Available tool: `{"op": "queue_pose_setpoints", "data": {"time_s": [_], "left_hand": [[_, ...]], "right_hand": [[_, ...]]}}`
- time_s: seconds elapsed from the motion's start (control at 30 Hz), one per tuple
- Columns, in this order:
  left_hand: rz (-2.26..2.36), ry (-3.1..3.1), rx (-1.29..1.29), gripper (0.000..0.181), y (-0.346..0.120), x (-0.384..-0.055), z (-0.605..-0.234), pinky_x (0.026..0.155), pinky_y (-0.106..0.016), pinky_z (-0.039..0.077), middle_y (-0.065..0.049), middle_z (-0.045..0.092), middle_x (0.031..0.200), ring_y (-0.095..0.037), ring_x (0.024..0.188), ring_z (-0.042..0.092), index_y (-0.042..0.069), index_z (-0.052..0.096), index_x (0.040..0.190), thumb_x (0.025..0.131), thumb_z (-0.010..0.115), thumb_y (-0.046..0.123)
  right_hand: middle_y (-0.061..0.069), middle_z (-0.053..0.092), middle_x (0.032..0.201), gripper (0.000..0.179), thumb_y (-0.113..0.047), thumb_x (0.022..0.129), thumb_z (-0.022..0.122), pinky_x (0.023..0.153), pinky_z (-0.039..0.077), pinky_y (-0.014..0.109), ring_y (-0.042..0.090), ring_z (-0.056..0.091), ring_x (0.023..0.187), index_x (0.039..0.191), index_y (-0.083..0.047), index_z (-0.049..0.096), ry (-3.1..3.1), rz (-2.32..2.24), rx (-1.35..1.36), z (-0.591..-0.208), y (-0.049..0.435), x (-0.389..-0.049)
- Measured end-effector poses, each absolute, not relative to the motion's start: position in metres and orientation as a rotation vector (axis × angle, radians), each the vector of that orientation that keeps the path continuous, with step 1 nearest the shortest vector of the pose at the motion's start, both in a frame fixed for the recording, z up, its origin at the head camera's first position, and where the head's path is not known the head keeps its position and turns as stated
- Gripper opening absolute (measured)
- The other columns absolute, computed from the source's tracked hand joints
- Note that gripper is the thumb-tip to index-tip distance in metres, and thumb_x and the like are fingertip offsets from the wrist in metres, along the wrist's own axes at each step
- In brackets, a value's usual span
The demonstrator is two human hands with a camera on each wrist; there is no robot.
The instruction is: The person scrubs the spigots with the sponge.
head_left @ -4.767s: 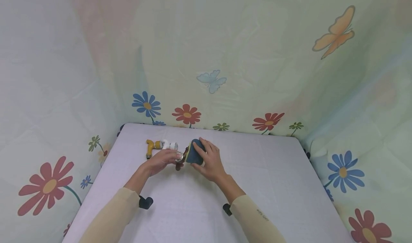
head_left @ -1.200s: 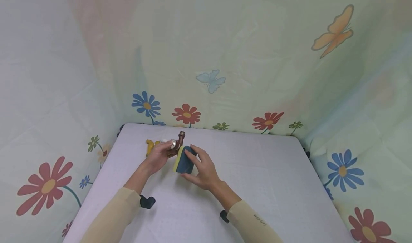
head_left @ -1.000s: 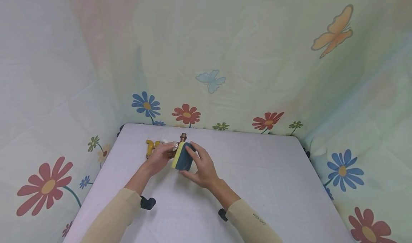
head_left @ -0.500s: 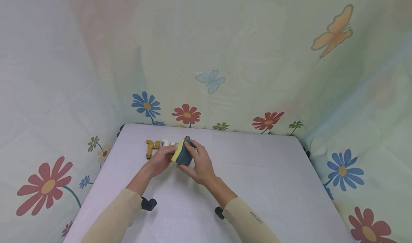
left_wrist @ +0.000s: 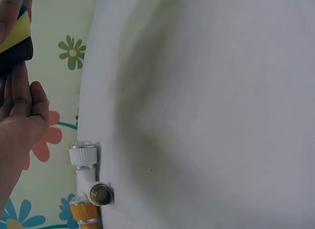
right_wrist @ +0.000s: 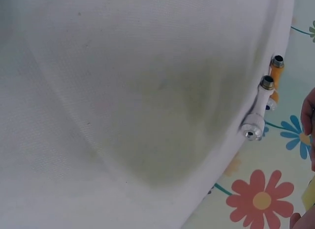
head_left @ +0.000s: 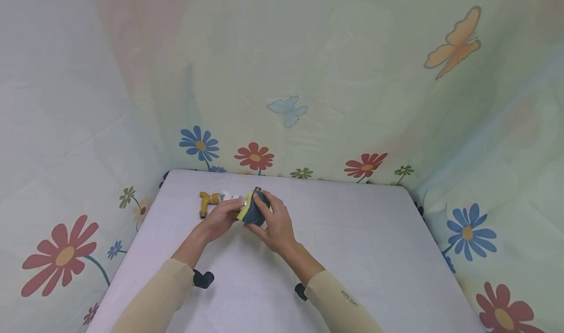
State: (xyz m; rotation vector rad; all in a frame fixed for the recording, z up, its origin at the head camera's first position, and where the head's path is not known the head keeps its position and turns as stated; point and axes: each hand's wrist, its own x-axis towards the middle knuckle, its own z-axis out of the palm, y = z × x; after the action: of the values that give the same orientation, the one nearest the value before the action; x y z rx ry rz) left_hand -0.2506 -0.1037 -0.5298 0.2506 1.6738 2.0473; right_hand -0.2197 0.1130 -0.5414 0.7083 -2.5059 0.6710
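Above the table, my left hand grips a brown water tap whose metal-tipped end pokes up beyond the sponge. A silvery knob end shows at the left fingertips. My right hand holds a blue and yellow sponge, bent against the tap with its yellow side inward; most of the tap is hidden behind it. In the left wrist view, the yellow layer of the sponge lies against the dark tap body, over the left fingers.
Left of the hands, a yellow tap and a white tap lie close together on the white-covered table. A flower-printed curtain stands behind and at both sides.
The brown tap has been turned since the earliest frame, its end now pointing up and away. The sponge has slid up along it and bent round it, covering most of the tap.
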Motion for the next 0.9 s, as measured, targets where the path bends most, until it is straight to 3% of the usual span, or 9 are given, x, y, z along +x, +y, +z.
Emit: {"op": "queue_pose_setpoints", "data": {"time_s": [0.6,0.9], "left_hand": [[2.027,1.69,0.258,0.057,-0.1068,-0.2509,-0.5246,0.12,-0.044,0.03,-0.001,0.06,0.128,-0.019,0.125,0.054,-0.004,0.055,0.145,0.109,0.052,0.039],[2.041,1.682,0.264,0.05,-0.1068,-0.2506,-0.5263,0.119,-0.042,0.034,0.002,0.066,0.123,-0.016,0.119,0.061,-0.003,0.058,0.143,0.108,0.053,0.032]], "right_hand": [[0.011,0.044,0.158,0.089,-0.049,0.083,0.086,0.113,0.049,0.047,0.03,0.048,0.143,0.159,-0.027,0.043,-2.511,0.655,0.688,-0.5445,0.1163,-0.2216],[0.011,0.044,0.158,0.089,-0.049,0.083,0.086,0.113,0.048,0.047,0.03,0.048,0.142,0.159,-0.028,0.043,-2.517,0.617,0.684,-0.5444,0.1194,-0.2224]]}}
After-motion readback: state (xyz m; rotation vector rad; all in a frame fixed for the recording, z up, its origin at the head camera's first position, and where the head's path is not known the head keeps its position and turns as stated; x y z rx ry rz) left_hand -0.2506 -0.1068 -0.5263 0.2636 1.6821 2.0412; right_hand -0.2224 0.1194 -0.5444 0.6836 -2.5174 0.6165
